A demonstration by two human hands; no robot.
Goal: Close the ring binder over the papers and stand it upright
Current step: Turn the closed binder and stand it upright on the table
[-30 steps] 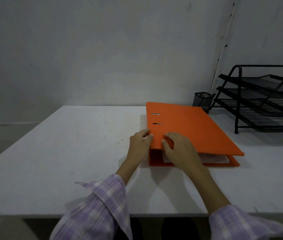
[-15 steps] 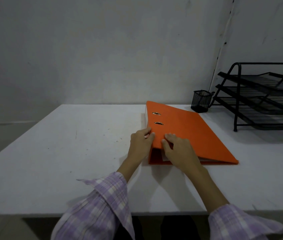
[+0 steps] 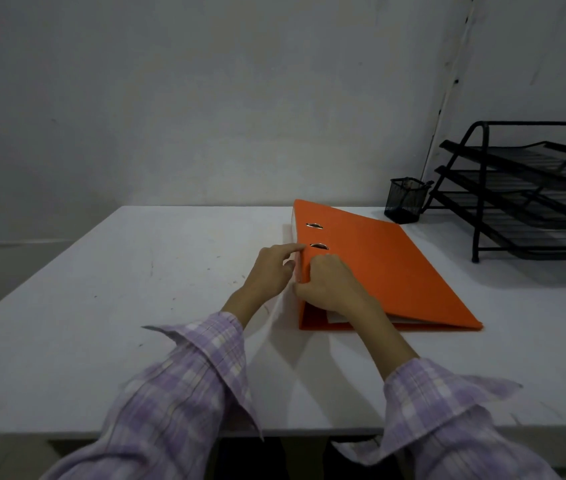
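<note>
An orange ring binder [image 3: 392, 268] lies on the white table [image 3: 108, 306], its cover shut over white papers [image 3: 338, 318] that show at the near end. Its spine side on the left is lifted, so the cover slopes down to the right. My left hand [image 3: 269, 271] holds the spine from the left, fingers at its upper edge. My right hand [image 3: 332, 285] grips the near spine corner, fingers over the cover and thumb at the end.
A black mesh pen cup [image 3: 404, 199] stands behind the binder at the back. A black three-tier wire paper tray [image 3: 531, 192] stands at the back right. A grey wall runs behind the table.
The cover has come down over the papers. The spine side has risen off the table, tilting the binder. Both hands shifted up along the spine.
</note>
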